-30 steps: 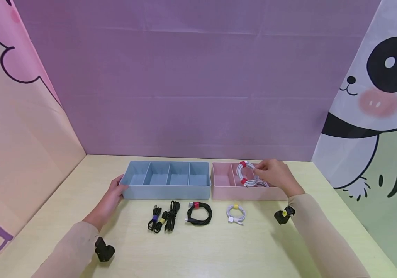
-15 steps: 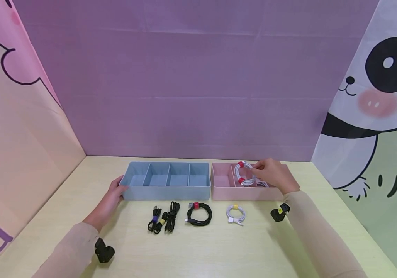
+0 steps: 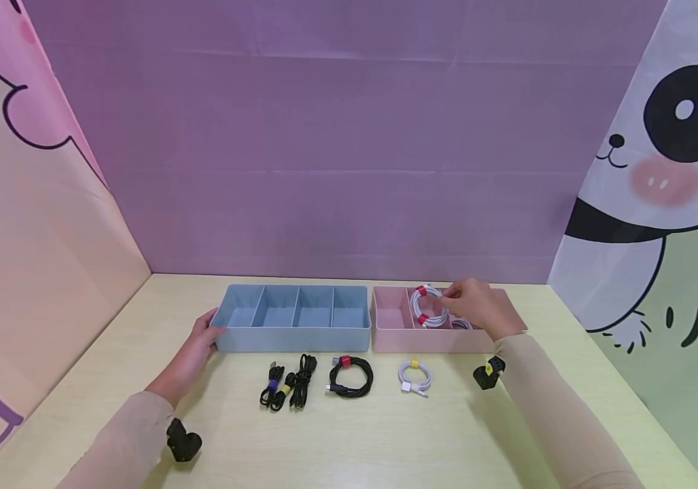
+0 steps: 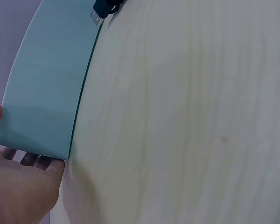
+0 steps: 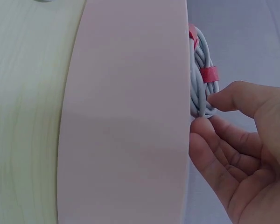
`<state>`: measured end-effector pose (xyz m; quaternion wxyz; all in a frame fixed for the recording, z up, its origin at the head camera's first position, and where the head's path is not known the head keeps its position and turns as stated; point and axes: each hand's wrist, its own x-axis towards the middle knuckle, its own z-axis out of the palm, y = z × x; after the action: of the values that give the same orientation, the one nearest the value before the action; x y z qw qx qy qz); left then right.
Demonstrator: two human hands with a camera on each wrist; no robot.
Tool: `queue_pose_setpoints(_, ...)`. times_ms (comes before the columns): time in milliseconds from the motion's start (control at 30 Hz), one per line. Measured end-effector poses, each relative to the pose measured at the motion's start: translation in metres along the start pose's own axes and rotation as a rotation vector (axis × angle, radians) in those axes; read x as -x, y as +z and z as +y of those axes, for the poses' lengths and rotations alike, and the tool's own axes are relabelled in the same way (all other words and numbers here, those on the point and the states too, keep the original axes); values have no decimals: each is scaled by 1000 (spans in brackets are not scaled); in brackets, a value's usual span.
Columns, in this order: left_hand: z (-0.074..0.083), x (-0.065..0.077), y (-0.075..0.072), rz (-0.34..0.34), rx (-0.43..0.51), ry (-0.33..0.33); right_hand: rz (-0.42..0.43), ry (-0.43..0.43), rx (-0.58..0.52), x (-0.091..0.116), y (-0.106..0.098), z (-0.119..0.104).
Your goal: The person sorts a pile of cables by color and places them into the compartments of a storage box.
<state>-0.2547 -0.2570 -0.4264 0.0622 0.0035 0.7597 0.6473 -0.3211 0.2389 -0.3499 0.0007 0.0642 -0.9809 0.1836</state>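
My right hand [image 3: 477,307] pinches a coiled white cable [image 3: 415,311] between thumb and fingertips. Two red ties bind the coil, which stands upright over a middle compartment of the pink divided box [image 3: 428,341]. In the right wrist view, the cable [image 5: 199,60] shows past the box's rim, its lower part hidden behind the wall. Another white cable [image 3: 462,324] lies one compartment to the right. At the far left end of the blue divided box [image 3: 294,340], my left hand [image 3: 199,343] grips the end wall, thumb at the rim and fingers down the outside.
In front of the boxes lie three bundled black cables [image 3: 303,382], a black coil [image 3: 352,392] with a red tie, and a small white cable [image 3: 406,386] with a yellow tie. A purple backdrop [image 3: 349,136] rises behind the table.
My right hand has moved slightly left with the white cable, bringing it close to the pink box's divider. The left hand has stayed on the blue box.
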Motion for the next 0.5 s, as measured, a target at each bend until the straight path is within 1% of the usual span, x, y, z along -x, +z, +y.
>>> queue_pose_setpoints(67, 0, 0, 0, -1, 2, -3, 2, 3, 3, -1, 1, 0)
queue_pose_setpoints(267, -1, -1, -1, -3, 6, -9, 14, -34, 24, -1, 2, 1)
queue_pose_setpoints(500, -1, -1, 0, -1, 16, 6, 25, -54, 40, 4, 1, 2)
